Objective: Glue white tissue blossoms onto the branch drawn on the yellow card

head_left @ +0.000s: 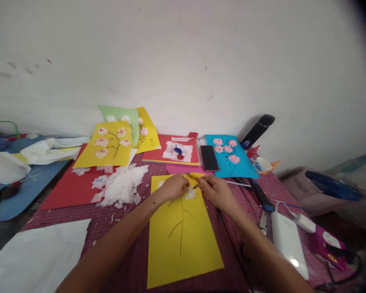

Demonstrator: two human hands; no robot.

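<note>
A yellow sheet of paper [187, 240] lies before me, with a thin brown branching stem drawn on it. Near its top edge sits a small clump of white paper bits [190, 194], and another white patch [161, 184] shows by my left wrist. My left hand [174, 186] rests at the sheet's top with its fingers pinched; what is between them is too small to make out. From the closed fingers of my right hand [215, 189] a thin dark-tipped tool [196, 186] points at the white clump. Just beyond lies a yellow object [198, 176], partly hidden by that hand.
A heap of torn white paper [123, 185] lies left of the sheet. Finished-looking flower pictures, one yellow [110, 140] and one blue [247, 165], stand near the wall. A phone [209, 158], a cutter [261, 196], a white power bank [288, 240] and a black cord [232, 240] are at right.
</note>
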